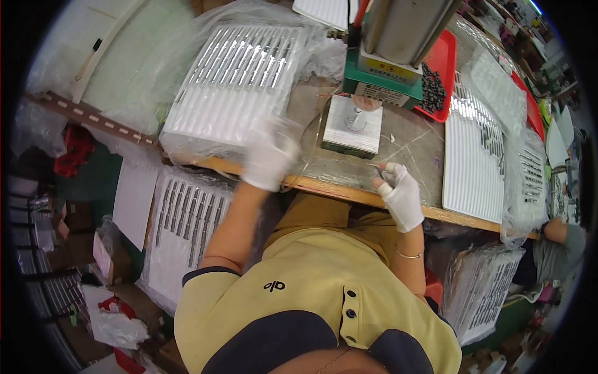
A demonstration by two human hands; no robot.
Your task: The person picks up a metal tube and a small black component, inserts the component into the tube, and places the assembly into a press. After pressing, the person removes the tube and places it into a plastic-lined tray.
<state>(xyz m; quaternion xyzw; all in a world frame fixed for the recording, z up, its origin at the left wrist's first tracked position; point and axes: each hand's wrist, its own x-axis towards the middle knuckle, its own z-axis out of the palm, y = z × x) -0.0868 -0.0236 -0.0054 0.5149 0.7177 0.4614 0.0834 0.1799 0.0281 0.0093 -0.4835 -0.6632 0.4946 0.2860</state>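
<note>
Head view: bench station, landmark the green-bodied press. Item, a metal block directly before the press, with a small upright round fitting on its top; no rod seen on it. Item, a red tray just right of the press, holding small dark parts. Item, a white grooved left tray, left of the press, silver rods filling its far portion, near grooves bare. Item, a white grooved right tray, right of and nearer than the press, rods in its far portion, many grooves bare. Item, left hand, gloved, blurred, near-left of the press beside the left tray; grip cannot be told. Item, right hand, gloved, nearer than the press, fingers curled; whether they pinch anything is unclear. Progress, by judgement: partway, both trays part-filled; which holds finished rods is uncertain.
</note>
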